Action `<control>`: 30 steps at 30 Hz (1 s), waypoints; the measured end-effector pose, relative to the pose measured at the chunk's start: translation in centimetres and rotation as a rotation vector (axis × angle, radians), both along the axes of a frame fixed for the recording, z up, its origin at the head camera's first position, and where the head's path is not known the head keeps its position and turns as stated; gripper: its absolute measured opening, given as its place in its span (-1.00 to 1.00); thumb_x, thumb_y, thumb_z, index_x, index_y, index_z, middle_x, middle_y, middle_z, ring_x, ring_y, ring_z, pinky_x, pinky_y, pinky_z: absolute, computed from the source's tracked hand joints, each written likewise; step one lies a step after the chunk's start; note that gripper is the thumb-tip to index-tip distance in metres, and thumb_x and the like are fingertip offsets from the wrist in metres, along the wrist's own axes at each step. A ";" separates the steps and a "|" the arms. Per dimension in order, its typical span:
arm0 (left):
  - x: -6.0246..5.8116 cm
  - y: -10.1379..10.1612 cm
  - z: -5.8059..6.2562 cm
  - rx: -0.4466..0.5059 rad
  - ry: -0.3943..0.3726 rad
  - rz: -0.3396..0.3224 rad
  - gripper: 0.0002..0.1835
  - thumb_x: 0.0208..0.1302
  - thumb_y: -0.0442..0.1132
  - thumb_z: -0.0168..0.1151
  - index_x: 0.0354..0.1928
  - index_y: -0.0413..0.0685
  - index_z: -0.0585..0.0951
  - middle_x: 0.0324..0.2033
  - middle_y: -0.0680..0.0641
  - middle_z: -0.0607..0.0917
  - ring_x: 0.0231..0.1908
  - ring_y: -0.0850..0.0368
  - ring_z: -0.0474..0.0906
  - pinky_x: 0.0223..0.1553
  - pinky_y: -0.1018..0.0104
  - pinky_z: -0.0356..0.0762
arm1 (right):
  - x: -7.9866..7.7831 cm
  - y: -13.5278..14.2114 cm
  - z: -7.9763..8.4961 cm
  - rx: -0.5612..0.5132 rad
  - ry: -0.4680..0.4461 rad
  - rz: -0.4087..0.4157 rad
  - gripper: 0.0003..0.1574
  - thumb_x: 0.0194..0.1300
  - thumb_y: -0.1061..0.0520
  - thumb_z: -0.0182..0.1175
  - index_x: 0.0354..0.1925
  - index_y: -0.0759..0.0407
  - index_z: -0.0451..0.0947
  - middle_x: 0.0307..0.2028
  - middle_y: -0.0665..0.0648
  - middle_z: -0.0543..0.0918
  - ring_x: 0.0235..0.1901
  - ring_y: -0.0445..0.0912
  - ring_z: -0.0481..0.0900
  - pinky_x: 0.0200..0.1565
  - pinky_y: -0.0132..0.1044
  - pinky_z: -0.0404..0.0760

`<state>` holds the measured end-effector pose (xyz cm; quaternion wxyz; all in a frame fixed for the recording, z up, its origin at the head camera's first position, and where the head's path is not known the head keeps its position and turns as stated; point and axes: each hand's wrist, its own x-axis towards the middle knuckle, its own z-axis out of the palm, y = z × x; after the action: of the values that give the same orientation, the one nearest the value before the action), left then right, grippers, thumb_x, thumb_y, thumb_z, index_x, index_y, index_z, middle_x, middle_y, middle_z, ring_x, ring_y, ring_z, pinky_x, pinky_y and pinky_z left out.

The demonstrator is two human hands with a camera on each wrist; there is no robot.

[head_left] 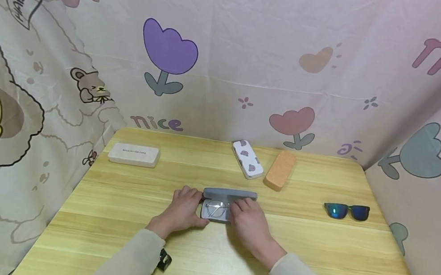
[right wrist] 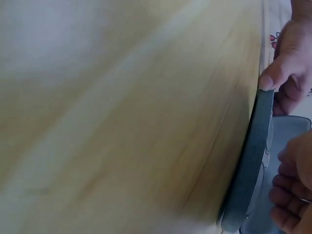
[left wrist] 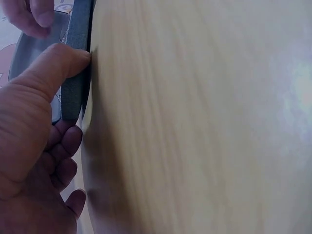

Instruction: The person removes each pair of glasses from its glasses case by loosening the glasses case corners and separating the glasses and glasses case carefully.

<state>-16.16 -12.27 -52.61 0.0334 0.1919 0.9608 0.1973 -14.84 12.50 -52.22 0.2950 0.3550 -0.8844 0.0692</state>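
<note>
Right of where the left hand [head_left: 182,209] grips the grey case [head_left: 231,193], the right hand [head_left: 251,226] hides part of the eyeglasses [head_left: 216,208]; left of the grip, lettering on the white case [head_left: 133,156] is illegibly small

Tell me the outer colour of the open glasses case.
The open glasses case is grey-blue outside, showing best in the right wrist view.
</note>
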 end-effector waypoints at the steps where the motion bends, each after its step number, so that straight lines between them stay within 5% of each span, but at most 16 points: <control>1: 0.0 0.0 0.0 0.001 0.003 -0.001 -0.16 0.01 0.19 0.61 0.19 -0.28 0.61 0.05 -0.12 0.68 0.11 -0.07 0.40 0.24 -0.11 0.28 | -0.1 -0.2 -0.1 0.017 -0.007 -0.001 -0.88 0.23 0.21 0.42 -0.23 0.20 0.73 -0.28 0.09 0.77 -0.22 0.02 0.64 -0.11 -0.16 0.62; 7: -0.1 0.1 -0.1 -0.003 0.002 0.001 -0.15 0.01 0.19 0.61 0.21 -0.27 0.60 0.03 -0.09 0.68 0.09 -0.05 0.41 0.21 -0.09 0.30 | -0.2 -1.0 -0.5 0.117 -0.042 -0.064 -0.82 0.19 0.31 0.25 -0.21 0.25 0.69 -0.28 0.12 0.72 -0.22 0.05 0.59 -0.16 -0.14 0.61; 15: 0.0 0.0 0.0 0.002 -0.002 0.001 -0.13 0.00 0.19 0.61 0.23 -0.27 0.60 0.03 -0.09 0.68 0.08 -0.05 0.41 0.22 -0.10 0.29 | -0.1 -1.4 -0.2 0.158 -0.070 -0.135 -0.84 0.12 0.29 0.39 -0.25 0.18 0.72 -0.33 0.08 0.72 -0.22 0.04 0.56 -0.14 -0.13 0.56; 30: 0.0 -0.1 -0.2 -0.012 0.016 -0.006 -0.15 0.00 0.22 0.60 0.21 -0.24 0.61 -0.01 -0.06 0.68 0.05 -0.02 0.39 0.15 -0.06 0.29 | 0.1 -1.3 0.1 0.153 -0.028 -0.145 -0.94 0.21 0.20 0.36 -0.32 0.12 0.64 -0.40 0.06 0.69 -0.27 0.03 0.55 -0.14 -0.12 0.48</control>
<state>-16.11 -12.35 -52.85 0.0273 0.1965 0.9616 0.1899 -14.77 11.15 -52.08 0.2587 0.3104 -0.9146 -0.0151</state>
